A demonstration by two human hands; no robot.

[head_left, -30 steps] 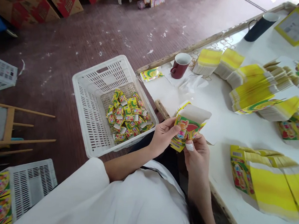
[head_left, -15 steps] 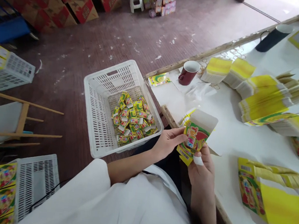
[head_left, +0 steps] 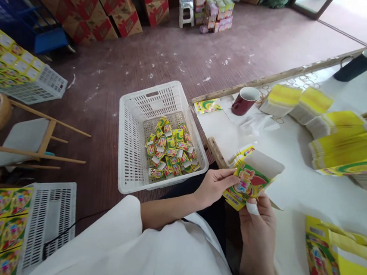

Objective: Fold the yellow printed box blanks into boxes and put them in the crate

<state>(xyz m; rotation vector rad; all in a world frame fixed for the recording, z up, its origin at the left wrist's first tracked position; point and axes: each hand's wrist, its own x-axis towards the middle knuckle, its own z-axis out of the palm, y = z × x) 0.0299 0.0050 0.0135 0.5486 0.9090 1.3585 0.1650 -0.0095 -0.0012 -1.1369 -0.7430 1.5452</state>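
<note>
A small printed carton (head_left: 247,180), yellow and green with a watermelon picture, is held between my two hands over the table edge. My left hand (head_left: 216,186) pinches its left side with thumb and fingers. At its lower right edge my right hand (head_left: 260,218), a white wrap on one finger, grips it too. The carton's grey-white flap (head_left: 267,163) stands out at the upper right. More yellow card pieces (head_left: 242,154) lie just behind it. To the left, a white plastic basket (head_left: 125,149) on the floor holds a heap of small printed boxes (head_left: 171,149).
On the white table are a maroon mug (head_left: 245,102), a dark mug (head_left: 355,67), stacks of flat yellow cartons (head_left: 346,136) and a nearer carton pile (head_left: 324,259). A wooden chair (head_left: 24,139), crates of packed boxes (head_left: 0,223) and a blue trolley (head_left: 50,40) stand at left.
The view has shifted, so the scene sits further right and lower. Both hands keep their hold on the carton, which looks much the same.
</note>
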